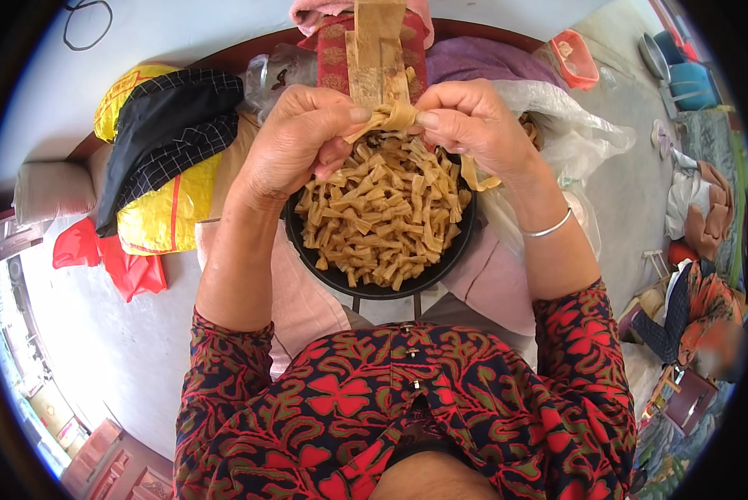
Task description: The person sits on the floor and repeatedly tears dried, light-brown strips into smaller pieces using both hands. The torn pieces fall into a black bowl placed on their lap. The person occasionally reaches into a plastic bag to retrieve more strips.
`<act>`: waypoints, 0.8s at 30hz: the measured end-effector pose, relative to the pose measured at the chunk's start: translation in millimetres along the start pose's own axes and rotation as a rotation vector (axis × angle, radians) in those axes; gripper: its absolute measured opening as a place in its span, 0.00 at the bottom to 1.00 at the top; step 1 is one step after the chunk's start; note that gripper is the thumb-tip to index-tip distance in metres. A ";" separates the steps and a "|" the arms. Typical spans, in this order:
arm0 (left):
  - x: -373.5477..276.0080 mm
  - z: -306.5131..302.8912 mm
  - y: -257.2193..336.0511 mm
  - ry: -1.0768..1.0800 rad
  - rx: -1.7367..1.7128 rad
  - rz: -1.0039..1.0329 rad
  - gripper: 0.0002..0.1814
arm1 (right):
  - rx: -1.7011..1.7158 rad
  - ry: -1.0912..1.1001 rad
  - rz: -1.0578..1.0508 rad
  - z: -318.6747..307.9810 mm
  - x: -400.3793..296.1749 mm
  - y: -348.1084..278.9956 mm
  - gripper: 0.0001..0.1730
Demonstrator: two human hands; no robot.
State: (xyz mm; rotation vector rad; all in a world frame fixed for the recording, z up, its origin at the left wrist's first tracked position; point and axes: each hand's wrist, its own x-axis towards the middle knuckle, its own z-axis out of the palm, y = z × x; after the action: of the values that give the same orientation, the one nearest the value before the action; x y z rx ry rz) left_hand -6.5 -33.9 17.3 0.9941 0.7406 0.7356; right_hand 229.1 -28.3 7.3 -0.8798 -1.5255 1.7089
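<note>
A pliable tan strip point(395, 116), which looks like tofu skin, is stretched and looped between my two hands. My left hand point(299, 134) pinches one end between thumb and fingers. At the other side, my right hand point(477, 122) grips the strip in the same way, and a loose tail of it hangs below that hand. Right under them, a heap of short knotted pieces point(380, 219) in the same tan colour fills a round black pan point(380, 292). The heap hides most of the pan's inside.
A wooden post point(377, 59) rises just beyond my hands on red patterned cloth. Yellow bags point(168, 212) with dark cloth over them lie left; clear plastic sheeting point(561, 125) lies right. A red basket point(575, 59) stands far right, and another person point(692, 312) sits at the right edge.
</note>
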 end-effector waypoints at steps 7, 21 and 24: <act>3.7 11.9 -3.8 0.249 1.351 0.708 0.19 | -0.138 0.014 -0.037 1.0 -3.7 7.3 0.09; 0.0 12.4 -10.4 -0.125 1.009 0.220 0.11 | -0.322 0.073 -0.126 1.4 -14.3 11.8 0.08; 14.1 5.4 -16.3 0.115 1.222 0.246 0.11 | -0.362 0.146 -0.053 -2.6 1.1 12.8 0.09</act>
State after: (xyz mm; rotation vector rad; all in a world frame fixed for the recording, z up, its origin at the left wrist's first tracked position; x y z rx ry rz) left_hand 8.8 -30.8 1.5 2.1842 1.2136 0.5072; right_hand 230.1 -27.1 -5.8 -1.1091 -1.7689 1.3190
